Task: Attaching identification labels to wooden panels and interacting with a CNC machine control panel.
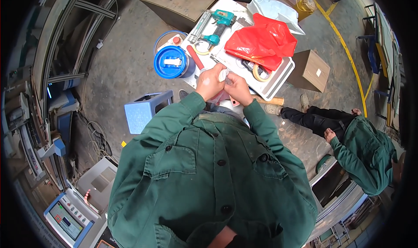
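Close together over the near edge of a white table (280,79), my left hand (210,83) and my right hand (237,88) are both closed on a translucent plastic bag (217,97). A bunched white part of it shows between my fingers; its contents are hard to make out. Just beyond my left hand lies a long red strip or handle (194,56). A roll of tan tape (260,73) sits to the right of my right hand, partly under a red plastic bag (263,41). Farther back lies a teal pneumatic nail gun (221,19).
Left of the table stands a bucket with a blue lid (167,58), with a blue stool (140,114) nearer me. Wooden boxes (312,70) flank the table. A white bag (272,10) lies behind. At right, another person in a green jacket (365,150) is close by.
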A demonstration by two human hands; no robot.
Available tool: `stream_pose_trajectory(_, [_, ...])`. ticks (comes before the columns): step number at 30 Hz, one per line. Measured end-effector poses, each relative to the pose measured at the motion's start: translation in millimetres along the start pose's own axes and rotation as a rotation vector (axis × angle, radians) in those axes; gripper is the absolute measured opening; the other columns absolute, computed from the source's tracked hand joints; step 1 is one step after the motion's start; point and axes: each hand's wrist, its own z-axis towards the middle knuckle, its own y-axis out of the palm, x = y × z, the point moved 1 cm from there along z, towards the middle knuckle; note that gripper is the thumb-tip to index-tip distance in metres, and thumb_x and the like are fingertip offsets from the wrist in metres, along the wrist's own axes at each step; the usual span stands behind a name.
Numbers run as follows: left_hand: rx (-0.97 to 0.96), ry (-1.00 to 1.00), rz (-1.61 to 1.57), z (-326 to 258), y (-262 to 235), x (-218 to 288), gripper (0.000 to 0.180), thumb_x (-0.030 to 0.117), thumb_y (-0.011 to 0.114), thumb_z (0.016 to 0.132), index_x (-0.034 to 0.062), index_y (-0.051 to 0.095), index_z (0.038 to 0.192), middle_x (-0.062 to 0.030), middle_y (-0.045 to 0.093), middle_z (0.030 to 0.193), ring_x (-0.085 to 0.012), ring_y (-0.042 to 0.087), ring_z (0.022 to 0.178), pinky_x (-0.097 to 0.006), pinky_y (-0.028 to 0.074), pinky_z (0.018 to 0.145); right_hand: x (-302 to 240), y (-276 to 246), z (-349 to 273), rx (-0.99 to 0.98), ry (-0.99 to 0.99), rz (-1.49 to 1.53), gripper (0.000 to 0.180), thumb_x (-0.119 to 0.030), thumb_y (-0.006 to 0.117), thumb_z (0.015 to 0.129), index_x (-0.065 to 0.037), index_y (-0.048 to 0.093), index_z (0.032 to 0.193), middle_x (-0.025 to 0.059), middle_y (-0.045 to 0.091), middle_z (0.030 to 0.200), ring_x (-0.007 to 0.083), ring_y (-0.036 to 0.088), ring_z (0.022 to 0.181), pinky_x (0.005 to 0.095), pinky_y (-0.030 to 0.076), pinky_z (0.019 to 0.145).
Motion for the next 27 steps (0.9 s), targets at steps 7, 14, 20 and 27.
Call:
stream_pose_trajectory(7, [-0.078,0.130,0.109,1,4,-30,0.017,0.018,0.063,0.083,0.0085,0.062,0.096,-0.0167,0.064,0.079,-0.0358,0.062,0.071,-0.042,0.048,0.063,-16,-23,-2,0.158,-0.033,-0.194,0.015,-0.006,0.062,0.082,0.003,0.065,0.093,0.0072,0.063,0.092,0.0143,0.059,0.087,0.0256,0.046,0.077])
stream_pose_trajectory(14, [-0.477,-0.752,-0.927,12,-2,-37,0.017,0.024,0.062,0.090,0.0074,0.066,0.093,0.0044,0.061,0.070,-0.0017,0.046,0.050,-0.017,0.033,0.042,-74,-16,-13,0.325,-0.329,-0.394,0.013,-0.005,0.068,0.079,-0.001,0.068,0.091,0.0080,0.059,0.086,0.0176,0.058,0.076,0.0267,0.046,0.065])
stream_pose_trajectory(20, [-0.420,-0.676,-0.781,23,12,-39,0.018,0.022,0.066,0.085,0.0043,0.067,0.089,-0.0014,0.061,0.070,-0.0122,0.055,0.058,-0.027,0.043,0.052,-48,-29,-22,0.060,-0.232,-0.335,0.016,-0.012,0.069,0.078,-0.008,0.069,0.093,0.0099,0.060,0.083,0.0269,0.061,0.072,0.0348,0.049,0.064])
stream_pose_trajectory(27, [0.072,-0.072,0.100,30,25,-52,0.024,0.027,0.069,0.081,0.0037,0.067,0.087,-0.0200,0.064,0.085,-0.0364,0.062,0.079,-0.042,0.047,0.071,33,-56,-44,-0.071,0.163,-0.928,0.012,-0.017,0.059,0.082,-0.007,0.065,0.080,0.0145,0.063,0.089,0.0344,0.063,0.080,0.0457,0.050,0.070])
